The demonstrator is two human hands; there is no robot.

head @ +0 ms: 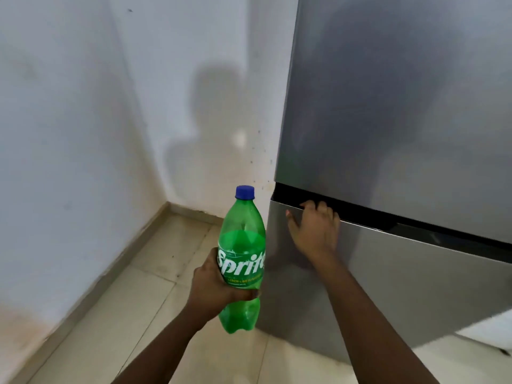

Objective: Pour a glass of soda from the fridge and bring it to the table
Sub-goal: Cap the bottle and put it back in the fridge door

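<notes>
A green Sprite bottle (242,245) with a blue cap stands upright in the air, a bit more than half full. My left hand (213,286) grips it around the label and lower body. To its right stands a tall grey fridge (401,106) with an upper and a lower door. My right hand (315,231) rests on the top left corner of the lower door (388,286), fingers hooked into the dark gap between the two doors. That lower door stands slightly ajar at the bottom right. No glass or table is in view.
White walls meet in a corner (166,189) left of the fridge. Beige floor tiles (138,300) spread below. My shadow falls on the wall and on the fridge's upper door.
</notes>
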